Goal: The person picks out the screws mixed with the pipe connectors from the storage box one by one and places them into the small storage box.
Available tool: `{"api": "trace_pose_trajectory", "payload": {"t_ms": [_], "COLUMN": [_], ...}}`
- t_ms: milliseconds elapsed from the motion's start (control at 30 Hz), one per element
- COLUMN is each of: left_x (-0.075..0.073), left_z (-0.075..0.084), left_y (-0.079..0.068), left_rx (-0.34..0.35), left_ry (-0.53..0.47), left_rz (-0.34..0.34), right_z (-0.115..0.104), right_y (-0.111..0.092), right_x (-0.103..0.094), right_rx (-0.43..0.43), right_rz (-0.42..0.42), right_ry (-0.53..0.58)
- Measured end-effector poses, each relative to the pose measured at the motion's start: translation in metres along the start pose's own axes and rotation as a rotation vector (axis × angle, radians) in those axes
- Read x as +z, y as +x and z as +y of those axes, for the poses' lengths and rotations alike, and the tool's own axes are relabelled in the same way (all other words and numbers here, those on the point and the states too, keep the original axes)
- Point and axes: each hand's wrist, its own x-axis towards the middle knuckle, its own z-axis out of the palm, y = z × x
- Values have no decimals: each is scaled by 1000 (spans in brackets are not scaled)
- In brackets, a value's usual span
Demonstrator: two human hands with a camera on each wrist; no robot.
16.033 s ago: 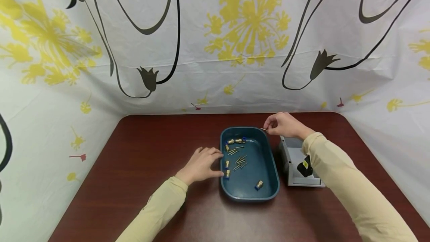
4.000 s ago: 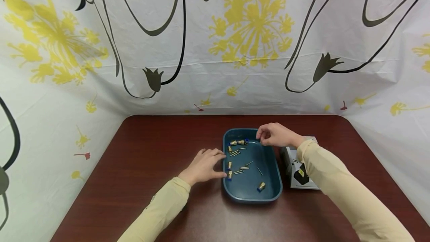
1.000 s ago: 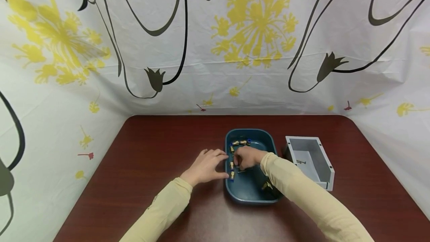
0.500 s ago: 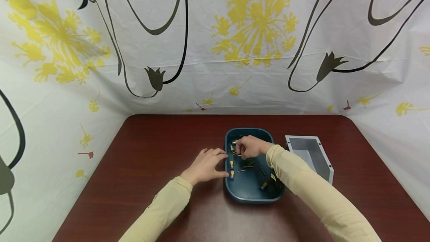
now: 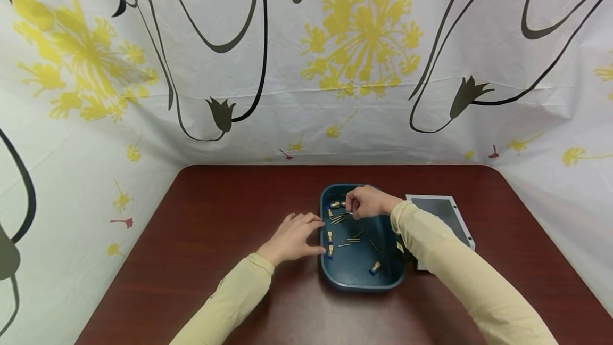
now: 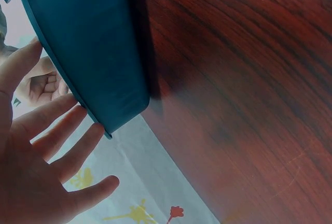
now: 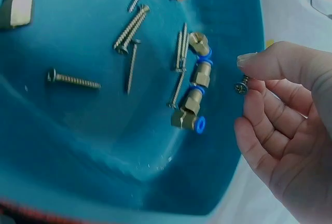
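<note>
With spread, mostly straight fingers, my left hand [image 5: 291,236] touches the left rim of a blue tray [image 5: 361,287]; the left wrist view shows its fingertips along that rim [image 6: 59,74]. My right hand [image 5: 369,202] is over the tray's far end. In the right wrist view its thumb and fingers pinch a small screw [image 7: 242,85], whose cross-slotted head shows while part of its shank is hidden. Several loose screws [image 7: 129,29] lie on the tray floor. Brass fittings with blue rings [image 7: 193,99] line its left side and far end, and one fitting [image 5: 375,268] lies near the front right.
A grey open box [image 5: 442,212] stands just right of the tray, partly hidden by my right sleeve [image 5: 460,260]. Both sit on a dark red-brown table [image 5: 230,201]. A patterned white cloth [image 5: 268,68] hangs behind the table's far edge.
Over the last second my right hand has risen from among the screws and shifted right and toward the far end, now with a screw in its pinch. My left hand stays at the rim.
</note>
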Motion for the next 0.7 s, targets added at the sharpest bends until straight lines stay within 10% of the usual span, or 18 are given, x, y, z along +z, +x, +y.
{"api": "trace_pose_trajectory", "payload": {"t_ms": [700], "left_x": [-1], "left_z": [1], "left_y": [-1], "left_rx": [-2], "left_ry": [6], "left_rz": [2], "right_z": [11], "right_y": [-30], "right_x": [-28], "right_rx": [41], "right_rz": [54], "right_ry": [-23]}}
